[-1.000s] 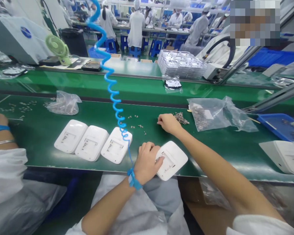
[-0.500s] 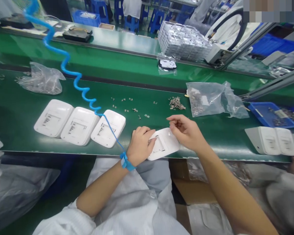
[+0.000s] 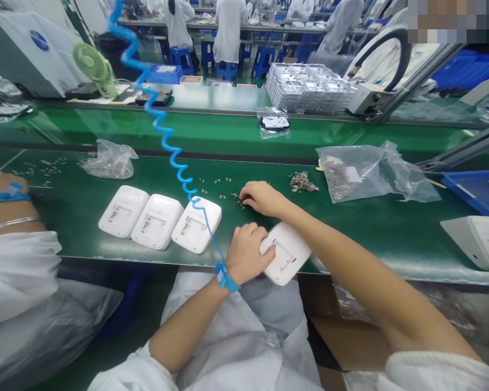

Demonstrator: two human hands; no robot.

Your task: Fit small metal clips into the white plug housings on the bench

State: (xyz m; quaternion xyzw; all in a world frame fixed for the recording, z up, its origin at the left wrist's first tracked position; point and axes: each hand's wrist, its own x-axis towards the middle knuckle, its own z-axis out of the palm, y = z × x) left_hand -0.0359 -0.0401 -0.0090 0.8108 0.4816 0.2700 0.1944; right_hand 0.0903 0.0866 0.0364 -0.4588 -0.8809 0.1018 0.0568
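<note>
My left hand (image 3: 249, 251), with a blue wrist strap (image 3: 227, 278) and coiled cord, grips the left side of a white plastic housing (image 3: 287, 259) at the table's front edge. The housing has a rectangular recess facing up. My right hand (image 3: 263, 198) reaches past it to small metal clips (image 3: 223, 196) scattered on the green table. Its fingertips are pinched together at the clips; whether one is between them is hidden. Three similar white housings (image 3: 196, 225) lie in a row to the left. A heap of small metal parts (image 3: 303, 182) is right of my right hand.
A clear bag of metal parts (image 3: 342, 176) lies to the right, beside a blue tray (image 3: 478, 190). Another bag (image 3: 111, 160) lies at the left. A co-worker's hand (image 3: 4, 184) rests at the far left. The blue coiled cord (image 3: 171, 146) hangs across the table.
My right hand has left the housing and moved left and forward to the scattered clips. The housing has turned in my left hand. The view has tilted up, and a co-worker's arm appears at left.
</note>
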